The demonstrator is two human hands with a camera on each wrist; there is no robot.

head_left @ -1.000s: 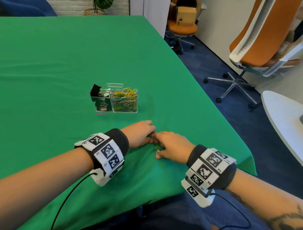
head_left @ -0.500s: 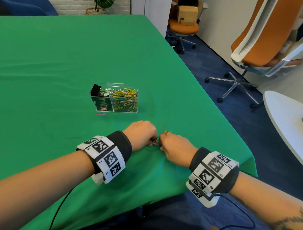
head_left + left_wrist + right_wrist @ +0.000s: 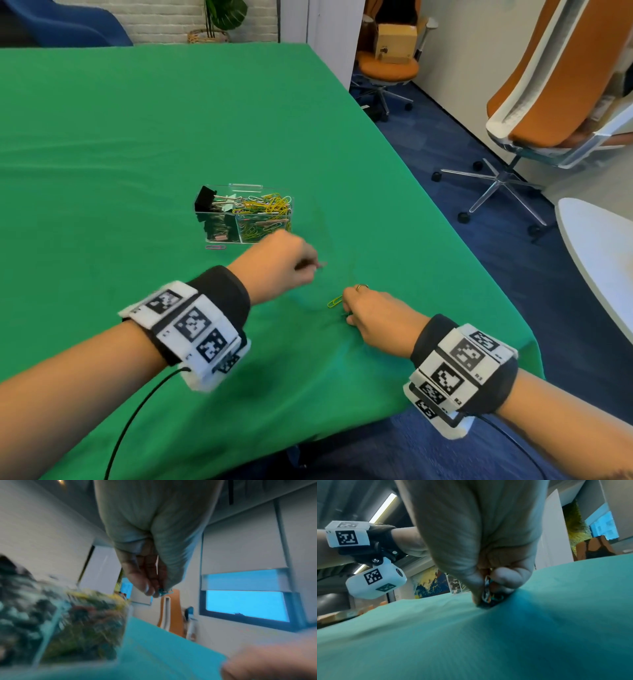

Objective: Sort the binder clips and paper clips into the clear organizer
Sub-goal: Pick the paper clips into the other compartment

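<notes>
The clear organizer stands on the green cloth, black binder clips in its left cell, coloured paper clips in its right cell. My left hand hangs just in front of the organizer's right cell and pinches a small paper clip at its fingertips. My right hand rests on the cloth nearer the front edge, fingers curled around a small bunch of paper clips. A yellow-green paper clip pokes out by its knuckles. One pink paper clip lies loose in front of the organizer.
The green tablecloth covers the table; its right edge and front corner fall near my right wrist. Orange office chairs and a white round table stand on the blue floor to the right.
My left hand has lifted away from the right hand and moved forward toward the organizer with a clip. The right hand has stayed on the cloth with its clips.
</notes>
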